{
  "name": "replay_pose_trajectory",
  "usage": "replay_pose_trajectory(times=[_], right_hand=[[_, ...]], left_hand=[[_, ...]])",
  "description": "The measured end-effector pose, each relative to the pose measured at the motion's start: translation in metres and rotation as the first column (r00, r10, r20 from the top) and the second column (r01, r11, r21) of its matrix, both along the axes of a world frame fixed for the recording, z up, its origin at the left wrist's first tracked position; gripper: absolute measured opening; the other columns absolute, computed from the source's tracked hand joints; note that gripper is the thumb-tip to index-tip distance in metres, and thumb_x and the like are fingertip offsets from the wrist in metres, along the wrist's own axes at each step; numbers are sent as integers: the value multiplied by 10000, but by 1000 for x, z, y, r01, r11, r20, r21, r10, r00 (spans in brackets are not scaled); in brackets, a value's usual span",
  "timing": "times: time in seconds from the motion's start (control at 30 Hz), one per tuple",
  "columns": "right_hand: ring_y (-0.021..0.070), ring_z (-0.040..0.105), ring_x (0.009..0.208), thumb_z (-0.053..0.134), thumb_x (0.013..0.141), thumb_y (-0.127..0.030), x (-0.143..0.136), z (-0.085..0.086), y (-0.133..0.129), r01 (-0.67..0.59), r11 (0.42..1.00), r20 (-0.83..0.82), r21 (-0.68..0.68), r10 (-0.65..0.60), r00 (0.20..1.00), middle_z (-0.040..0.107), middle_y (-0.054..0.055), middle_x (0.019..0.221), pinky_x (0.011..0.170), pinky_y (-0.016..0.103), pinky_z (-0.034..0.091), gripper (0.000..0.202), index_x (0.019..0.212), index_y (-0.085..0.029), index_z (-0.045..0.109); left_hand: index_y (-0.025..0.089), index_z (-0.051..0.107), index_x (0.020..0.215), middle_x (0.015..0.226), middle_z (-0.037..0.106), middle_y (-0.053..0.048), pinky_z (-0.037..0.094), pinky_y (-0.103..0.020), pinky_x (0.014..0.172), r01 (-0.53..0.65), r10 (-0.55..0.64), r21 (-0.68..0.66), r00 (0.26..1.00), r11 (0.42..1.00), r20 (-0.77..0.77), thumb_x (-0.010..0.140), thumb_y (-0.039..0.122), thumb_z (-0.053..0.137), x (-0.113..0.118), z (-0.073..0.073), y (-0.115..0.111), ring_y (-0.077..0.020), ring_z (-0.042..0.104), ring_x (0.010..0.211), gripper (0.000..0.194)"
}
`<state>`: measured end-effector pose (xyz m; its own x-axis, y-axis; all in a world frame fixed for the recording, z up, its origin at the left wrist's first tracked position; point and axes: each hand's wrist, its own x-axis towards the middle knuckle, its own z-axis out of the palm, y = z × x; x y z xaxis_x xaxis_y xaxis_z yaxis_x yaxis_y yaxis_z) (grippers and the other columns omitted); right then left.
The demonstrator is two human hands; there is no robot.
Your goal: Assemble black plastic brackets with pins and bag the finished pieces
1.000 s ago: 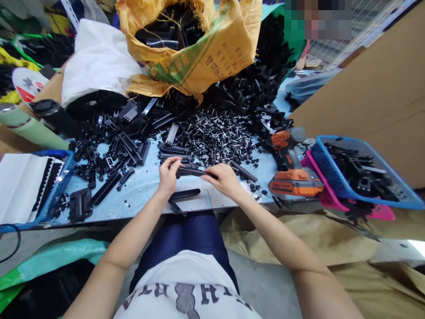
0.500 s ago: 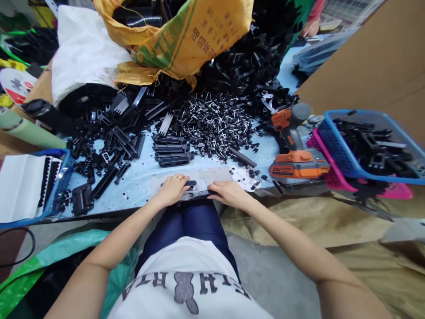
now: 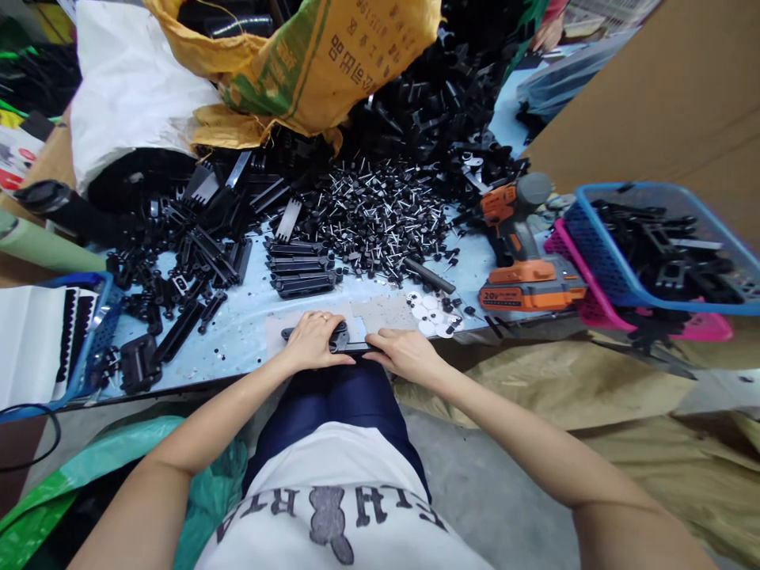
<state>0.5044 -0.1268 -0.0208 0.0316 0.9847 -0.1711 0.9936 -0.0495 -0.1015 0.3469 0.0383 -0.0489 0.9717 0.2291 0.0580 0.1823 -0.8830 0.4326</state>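
Head view: lowered, seemingly for closer work, left hand (image 3: pixel 314 340) is covering a part (image 3: pixel 340 338), thumb spread, right hand (image 3: pixel 408 353) maybe pinching, can't tell.

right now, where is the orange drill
In the head view, the orange drill sits toward the right of the blue table, between the pile of pins and the pink basket, right of the right hand.

The left hand (image 3: pixel 312 342) partly hides the black part (image 3: pixel 288 333) beneath it. The top edge cuts off the yellow sack (image 3: pixel 321 75); the left edge cuts off the green cylinder (image 3: pixel 53 244). Smaller lettering on the drill battery (image 3: pixel 534 298) is illegible.
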Motion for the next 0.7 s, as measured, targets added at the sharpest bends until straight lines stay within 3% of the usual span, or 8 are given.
replay_pose_trajectory(times=[0.33, 0.47, 0.6, 0.7], right_hand=[[191, 539, 796, 313, 964, -371, -10, 22, 8, -41, 992, 134, 118, 25, 991, 604, 95, 875, 640, 298, 281, 316, 1019, -205, 576], [191, 550, 817, 379, 944, -397, 8, 13, 12, -78, 992, 91, 100, 69, 993, 614, 89, 885, 648, 285, 301, 302, 1014, -194, 592], [200, 561, 872, 465, 893, -480, 39, -9, 12, -20, 996, -25, 86, 22, 999, 631, 76, 901, 713, 281, 351, 346, 987, -182, 614], [216, 542, 939, 455, 906, -441, 50, -16, 30, 104, 980, -29, 170, -100, 995, 627, 94, 975, 783, 297, 376, 335, 1022, -164, 604]], left_hand=[[189, 516, 1023, 934, 597, -78, 440, -336, 756, -45, 43, 9, 992, 999, 115, 780, 582, 540, -9, -10, -5, -236, 585, 888, 462], [169, 518, 1047, 955, 600, -96, 440, -348, 774, -32, 31, 20, 997, 999, 76, 754, 603, 564, -3, -6, -5, -245, 574, 913, 525], [152, 490, 1178, 1145, 567, -141, 327, -456, 954, 6, -23, 148, 993, 989, 116, 853, 437, 511, 43, 8, 9, -281, 473, 1110, 433], [120, 585, 1044, 1012, 624, -152, 291, -510, 943, -127, 116, 272, 992, 954, 57, 888, 169, 408, 96, 15, 28, -287, 493, 1046, 241]])
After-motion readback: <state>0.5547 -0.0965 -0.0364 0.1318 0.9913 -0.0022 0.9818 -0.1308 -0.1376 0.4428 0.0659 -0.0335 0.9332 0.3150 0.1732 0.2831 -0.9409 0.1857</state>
